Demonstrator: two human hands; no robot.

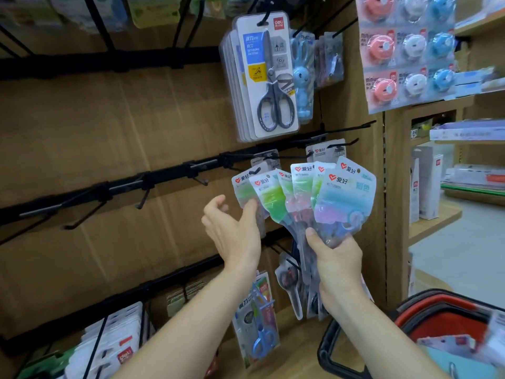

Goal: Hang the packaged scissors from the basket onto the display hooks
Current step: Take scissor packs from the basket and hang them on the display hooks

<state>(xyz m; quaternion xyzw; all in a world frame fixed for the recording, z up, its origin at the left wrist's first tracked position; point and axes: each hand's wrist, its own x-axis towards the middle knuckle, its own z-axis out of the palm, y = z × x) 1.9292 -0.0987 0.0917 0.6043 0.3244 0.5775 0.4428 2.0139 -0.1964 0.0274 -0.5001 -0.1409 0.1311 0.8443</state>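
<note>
Up on a hook (263, 19), one scissors pack (269, 83) says "deli". Below, the right hand (337, 258) grips fanned packs (344, 198); the open left hand (232, 228) touches one.

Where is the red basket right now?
In the head view, the red basket sits at the bottom right corner, just right of the forearm of the right hand and below the wooden shelves.

The scene is evenly lit by soft indoor light, and only faint shadows are cast. Edges are bent by the wide lens (corners smeared). The basket (448, 321) is blurred.
</note>
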